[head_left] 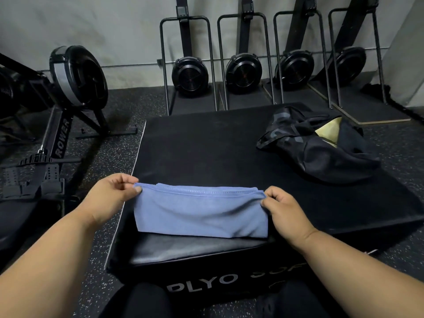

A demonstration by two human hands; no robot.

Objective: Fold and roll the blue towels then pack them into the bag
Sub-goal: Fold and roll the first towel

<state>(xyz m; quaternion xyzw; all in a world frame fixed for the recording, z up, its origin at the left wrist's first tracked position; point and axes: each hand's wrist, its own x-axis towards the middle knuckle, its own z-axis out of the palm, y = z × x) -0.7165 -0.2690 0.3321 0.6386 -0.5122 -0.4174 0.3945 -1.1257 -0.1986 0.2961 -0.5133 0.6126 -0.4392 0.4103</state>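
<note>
A blue towel (202,212), folded into a wide band, hangs over the near part of a black plyo box (197,148). My left hand (112,196) pinches its upper left corner. My right hand (284,210) pinches the upper right corner, so the top edge is stretched between both hands and lifted a little. The lower fold rests on the box top. A black bag (316,148) lies crumpled at the far right of the box, its mouth open and a yellowish lining or item showing inside.
A rowing machine (68,95) stands on the speckled rubber floor to the left. Several more rowers (243,72) are stored upright against the grey back wall. My dark-clothed knees (142,301) sit just before the box's front face.
</note>
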